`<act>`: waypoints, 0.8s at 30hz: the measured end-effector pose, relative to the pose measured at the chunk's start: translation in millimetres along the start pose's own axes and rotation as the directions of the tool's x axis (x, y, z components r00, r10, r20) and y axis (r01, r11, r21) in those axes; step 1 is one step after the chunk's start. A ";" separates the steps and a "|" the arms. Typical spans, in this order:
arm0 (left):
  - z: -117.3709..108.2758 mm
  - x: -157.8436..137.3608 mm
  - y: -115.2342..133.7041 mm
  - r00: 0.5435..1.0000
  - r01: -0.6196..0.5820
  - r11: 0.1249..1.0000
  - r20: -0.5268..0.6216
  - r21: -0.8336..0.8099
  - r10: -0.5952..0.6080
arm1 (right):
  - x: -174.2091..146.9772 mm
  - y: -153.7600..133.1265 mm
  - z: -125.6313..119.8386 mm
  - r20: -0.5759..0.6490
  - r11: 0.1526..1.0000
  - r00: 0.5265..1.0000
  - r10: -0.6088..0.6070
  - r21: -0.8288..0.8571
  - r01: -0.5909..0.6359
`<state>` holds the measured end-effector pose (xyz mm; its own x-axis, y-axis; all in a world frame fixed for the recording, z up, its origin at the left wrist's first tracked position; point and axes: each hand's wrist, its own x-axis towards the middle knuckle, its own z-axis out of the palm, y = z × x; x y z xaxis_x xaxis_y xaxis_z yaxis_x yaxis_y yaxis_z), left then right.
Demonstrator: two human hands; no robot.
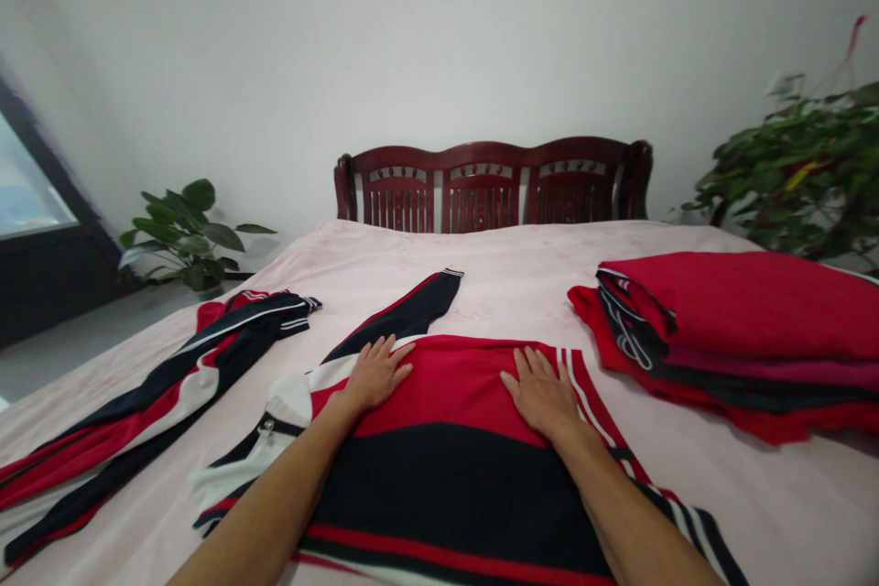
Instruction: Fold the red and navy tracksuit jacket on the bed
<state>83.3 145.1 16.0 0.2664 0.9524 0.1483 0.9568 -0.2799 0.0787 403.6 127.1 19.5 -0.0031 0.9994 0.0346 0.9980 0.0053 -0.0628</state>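
A red, navy and white track jacket (453,467) lies spread on the bed in front of me. One navy sleeve (405,311) with a striped cuff stretches away past its far edge. My left hand (376,373) rests flat on the red panel near the white collar, fingers spread. On the same panel, close to the striped hem at the right, my right hand (542,389) lies flat with its fingers apart. Neither hand grips the cloth. Part of the jacket's near side is hidden under my forearms.
A stack of folded red and dark clothes (748,302) sits on the right of the pink bedsheet (522,284). Loose navy, red and white garments (185,394) lie at the left. Behind stand a wooden headboard (481,188) and leafy plants (185,233) on both sides.
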 end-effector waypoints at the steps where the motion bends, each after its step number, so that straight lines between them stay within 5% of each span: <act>1: -1.0 -0.6 1.3 1.000 0.017 1.000 -0.020 0.018 -0.016 | -1.1 -1.1 0.6 -0.025 1.000 1.000 0.001 -0.001 -0.001; 6: -9.0 -11.6 19.8 0.987 -0.021 0.996 -0.155 0.083 0.033 | -9.0 -9.7 -0.3 -0.207 0.997 0.975 -0.076 0.018 0.082; 9: -12.1 -23.0 23.8 0.982 -0.186 0.982 -0.034 0.005 0.186 | -10.0 -13.5 0.4 -0.172 0.969 0.957 -0.233 0.038 0.243; 11: -12.9 -29.8 18.2 0.974 -0.220 0.975 0.052 -0.043 0.222 | -7.6 -12.9 2.5 -0.103 0.970 0.966 -0.237 0.023 0.241; 18: -14.3 -37.1 -20.5 0.986 -0.150 0.965 0.045 -0.213 0.163 | 2.2 -2.1 6.6 -0.037 1.000 0.999 0.006 -0.021 -0.006; 24: -6.2 -28.3 -34.2 0.990 0.000 0.944 -0.132 -0.330 -0.046 | 1.1 0.4 2.0 -0.254 0.999 0.967 -0.031 0.032 0.040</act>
<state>42.3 126.9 15.1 0.2047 0.9400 0.2730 0.8650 -0.3043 0.3991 403.9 128.4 17.5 -0.0180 0.9574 0.2883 0.9945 0.0468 -0.0934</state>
